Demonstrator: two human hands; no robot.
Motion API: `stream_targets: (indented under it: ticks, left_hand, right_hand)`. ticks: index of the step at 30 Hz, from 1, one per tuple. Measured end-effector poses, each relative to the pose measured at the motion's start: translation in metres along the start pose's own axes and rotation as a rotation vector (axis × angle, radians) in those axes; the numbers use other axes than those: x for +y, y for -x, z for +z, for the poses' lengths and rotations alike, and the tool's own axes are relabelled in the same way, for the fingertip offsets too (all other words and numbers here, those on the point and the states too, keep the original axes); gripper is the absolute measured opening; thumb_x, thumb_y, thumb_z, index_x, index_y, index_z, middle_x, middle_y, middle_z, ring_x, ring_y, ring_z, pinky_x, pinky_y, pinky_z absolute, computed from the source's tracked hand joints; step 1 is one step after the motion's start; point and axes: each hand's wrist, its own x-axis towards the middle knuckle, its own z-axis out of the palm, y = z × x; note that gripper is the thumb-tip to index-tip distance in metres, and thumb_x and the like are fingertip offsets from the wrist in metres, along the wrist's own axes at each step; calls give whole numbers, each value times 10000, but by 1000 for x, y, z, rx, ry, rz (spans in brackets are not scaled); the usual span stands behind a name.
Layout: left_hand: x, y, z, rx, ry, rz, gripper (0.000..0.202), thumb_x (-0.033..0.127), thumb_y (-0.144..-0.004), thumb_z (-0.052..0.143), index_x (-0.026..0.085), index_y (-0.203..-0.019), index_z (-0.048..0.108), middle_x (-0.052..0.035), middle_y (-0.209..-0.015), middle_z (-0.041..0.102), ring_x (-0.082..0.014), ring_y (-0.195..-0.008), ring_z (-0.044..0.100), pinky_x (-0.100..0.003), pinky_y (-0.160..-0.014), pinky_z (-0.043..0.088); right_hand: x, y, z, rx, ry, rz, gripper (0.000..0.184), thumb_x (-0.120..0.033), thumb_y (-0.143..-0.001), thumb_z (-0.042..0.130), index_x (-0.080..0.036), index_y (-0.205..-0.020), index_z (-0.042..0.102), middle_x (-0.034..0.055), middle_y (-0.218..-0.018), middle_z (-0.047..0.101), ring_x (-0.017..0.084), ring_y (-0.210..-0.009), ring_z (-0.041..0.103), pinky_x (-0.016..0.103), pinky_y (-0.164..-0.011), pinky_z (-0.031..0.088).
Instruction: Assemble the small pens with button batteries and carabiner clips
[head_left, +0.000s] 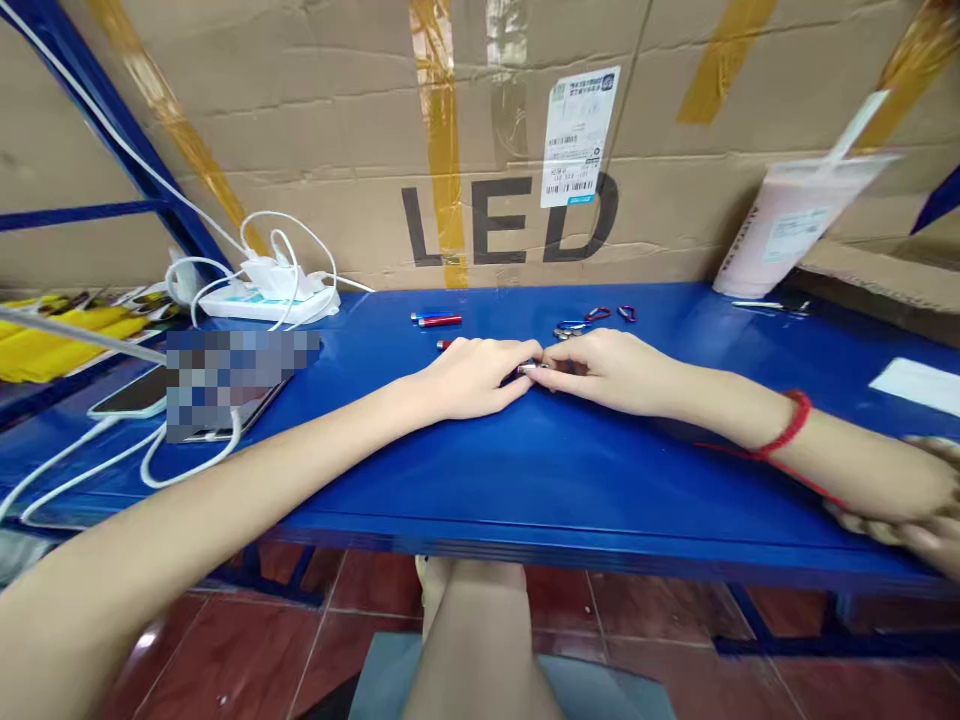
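Note:
My left hand [476, 378] and my right hand [611, 370] meet over the blue tabletop, fingertips pinched together on a small silvery piece [531, 367]. Fingers cover most of that piece, so its kind is unclear. Just behind my left hand shows the end of a small red tube [443, 345]. Farther back lie another red tube [440, 321] and a blue tube [424, 315], side by side. Beyond my right hand are a red carabiner [598, 313], a second carabiner [628, 314], a blue carabiner [575, 325] and small metal rings [568, 333].
A large cardboard box [337, 130] backs the blue table [480, 490]. At left are phones [131, 392] with white cables and a power strip [262, 298]. A drink cup [795, 225] stands back right, near a white paper [916, 385]. Another person's hand [937, 530] shows at the right edge.

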Motion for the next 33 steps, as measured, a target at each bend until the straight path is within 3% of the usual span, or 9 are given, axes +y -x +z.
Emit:
stream_targets:
  ticks: [33]
  left_hand:
    - [0, -1, 1, -15, 24, 5, 287, 322, -891, 326, 226, -1089, 510, -11, -1038, 640, -186, -891, 615, -242, -615, 425]
  right_hand:
    - [0, 2, -2, 23, 20, -20, 468, -525, -876, 329, -178, -695, 585, 42, -693, 629, 137, -595, 509, 252, -523, 271]
